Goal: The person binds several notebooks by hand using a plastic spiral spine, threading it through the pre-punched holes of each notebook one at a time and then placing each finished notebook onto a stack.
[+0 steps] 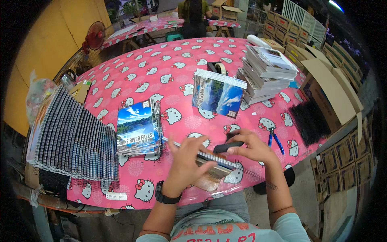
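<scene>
head cam: worn, looks steeply down | faces 12 o'clock over pink table (pixel 161 76) | close range | single view

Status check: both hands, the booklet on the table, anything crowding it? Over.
Left hand flat on the spiral-bound booklet. Right hand pinching a black strip over its binding edge. Blue-handled pliers lie just right, apart.

A small print-finishing or packing workshop. A long worktop (pixel 161 72) under a pink cartoon-cat cloth carries stacks of spiral-bound calendars (pixel 74 137) at the left and loose printed sheets (pixel 266 70) at the far right. Open cardboard cartons (pixel 330 92) line the right side, a red fan (pixel 95 36) stands far left, and another person (pixel 193 16) works at a far table.
</scene>
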A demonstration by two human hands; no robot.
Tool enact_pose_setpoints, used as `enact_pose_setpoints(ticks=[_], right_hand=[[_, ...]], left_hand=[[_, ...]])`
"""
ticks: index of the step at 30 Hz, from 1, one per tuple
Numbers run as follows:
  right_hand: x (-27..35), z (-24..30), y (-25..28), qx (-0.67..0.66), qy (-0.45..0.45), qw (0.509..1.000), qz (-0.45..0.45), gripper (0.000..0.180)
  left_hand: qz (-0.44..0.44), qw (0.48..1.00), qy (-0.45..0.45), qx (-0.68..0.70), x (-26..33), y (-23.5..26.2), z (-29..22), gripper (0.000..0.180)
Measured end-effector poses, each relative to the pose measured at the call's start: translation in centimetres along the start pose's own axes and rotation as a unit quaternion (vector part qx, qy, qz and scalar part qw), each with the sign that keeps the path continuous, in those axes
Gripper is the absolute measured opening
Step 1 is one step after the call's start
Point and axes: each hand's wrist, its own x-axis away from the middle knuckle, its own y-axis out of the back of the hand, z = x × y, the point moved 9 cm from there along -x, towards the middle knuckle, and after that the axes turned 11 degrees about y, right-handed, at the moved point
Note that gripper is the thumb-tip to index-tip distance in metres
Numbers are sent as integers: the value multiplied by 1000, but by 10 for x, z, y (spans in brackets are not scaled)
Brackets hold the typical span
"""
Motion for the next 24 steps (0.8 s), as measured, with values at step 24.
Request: enact_pose_setpoints(ticks=[24], right_hand=[[-48,36,-35,-133,86,987,4,45]], left_hand=[[-68,726,135,670,13,-24,135,35]])
